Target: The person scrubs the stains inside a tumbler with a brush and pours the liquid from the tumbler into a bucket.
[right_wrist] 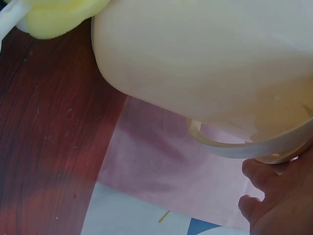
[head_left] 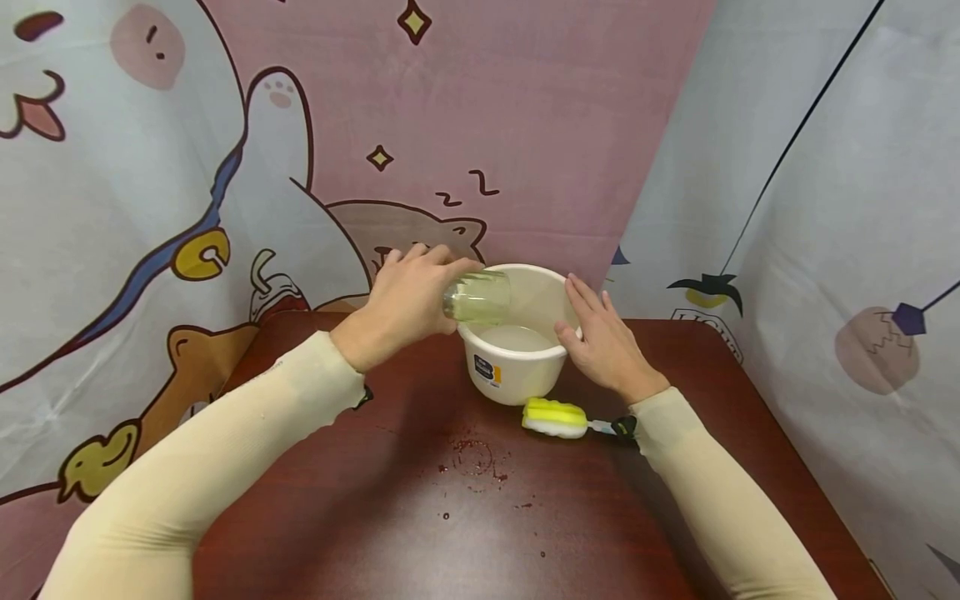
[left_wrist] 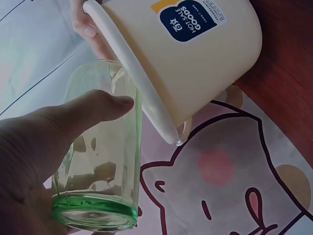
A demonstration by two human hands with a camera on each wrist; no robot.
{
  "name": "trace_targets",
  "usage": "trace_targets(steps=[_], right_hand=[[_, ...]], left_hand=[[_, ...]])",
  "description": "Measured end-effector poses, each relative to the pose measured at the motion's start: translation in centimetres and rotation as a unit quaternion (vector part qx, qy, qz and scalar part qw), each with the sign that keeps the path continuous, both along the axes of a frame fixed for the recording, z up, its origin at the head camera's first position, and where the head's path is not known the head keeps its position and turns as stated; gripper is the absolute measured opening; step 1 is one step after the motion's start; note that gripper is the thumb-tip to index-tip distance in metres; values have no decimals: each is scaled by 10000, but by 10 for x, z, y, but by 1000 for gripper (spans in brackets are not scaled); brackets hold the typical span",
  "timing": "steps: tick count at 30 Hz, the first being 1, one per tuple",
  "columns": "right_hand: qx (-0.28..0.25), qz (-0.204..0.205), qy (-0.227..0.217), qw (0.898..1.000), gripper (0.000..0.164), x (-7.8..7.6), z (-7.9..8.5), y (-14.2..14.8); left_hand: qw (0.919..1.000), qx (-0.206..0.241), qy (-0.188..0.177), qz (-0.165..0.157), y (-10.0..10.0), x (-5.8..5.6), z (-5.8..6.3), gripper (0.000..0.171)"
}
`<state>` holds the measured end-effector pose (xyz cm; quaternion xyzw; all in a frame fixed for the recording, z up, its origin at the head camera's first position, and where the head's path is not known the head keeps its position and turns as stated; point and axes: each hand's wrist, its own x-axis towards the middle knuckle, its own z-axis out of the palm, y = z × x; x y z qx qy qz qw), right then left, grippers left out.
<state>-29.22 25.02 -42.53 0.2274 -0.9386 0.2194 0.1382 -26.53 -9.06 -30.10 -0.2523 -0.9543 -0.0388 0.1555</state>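
My left hand (head_left: 412,296) grips a green-tinted clear drinking glass (head_left: 483,297) that lies on its side in the air, its mouth over the near left rim of a cream plastic basin (head_left: 513,379). In the left wrist view the thumb (left_wrist: 105,105) lies along the glass wall and the thick green base (left_wrist: 95,211) faces back toward the wrist. My right hand (head_left: 603,342) rests on the basin's right rim with its fingers extended. Cloudy water (head_left: 516,337) lies in the basin. In the right wrist view the fingertips (right_wrist: 254,169) are at the rim beside a basin handle (right_wrist: 225,149).
A yellow and white sponge brush (head_left: 555,417) lies in front of the basin, its handle toward the right sleeve. Water drops and a wet ring (head_left: 472,457) mark the dark red wooden table (head_left: 360,517). A printed cartoon cloth (head_left: 525,125) hangs behind and beside the table.
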Motion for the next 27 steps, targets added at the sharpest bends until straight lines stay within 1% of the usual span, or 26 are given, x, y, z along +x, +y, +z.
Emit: trace_targets(steps=[6, 12, 15, 18, 22, 27], right_hand=[[-55, 14, -26, 10000, 89, 1, 0, 1], [-63, 37, -17, 10000, 89, 0, -1, 2], [-57, 33, -2, 10000, 89, -1, -1, 2], [-99, 29, -9, 9999, 89, -1, 0, 2], [-146, 35, 2, 9999, 87, -1, 1, 1], [-146, 41, -31, 9999, 86, -1, -1, 0]], left_hand=[[9993, -285, 235, -112, 6, 2, -1, 93], [9961, -443, 713, -281, 10, 3, -3, 92], [9932, -602, 944, -308, 10, 4, -3, 90], [9909, -748, 1078, -286, 11, 4, -3, 88], [9915, -702, 1063, -257, 10, 4, -3, 87], [9970, -287, 685, -213, 7, 4, -6, 89]])
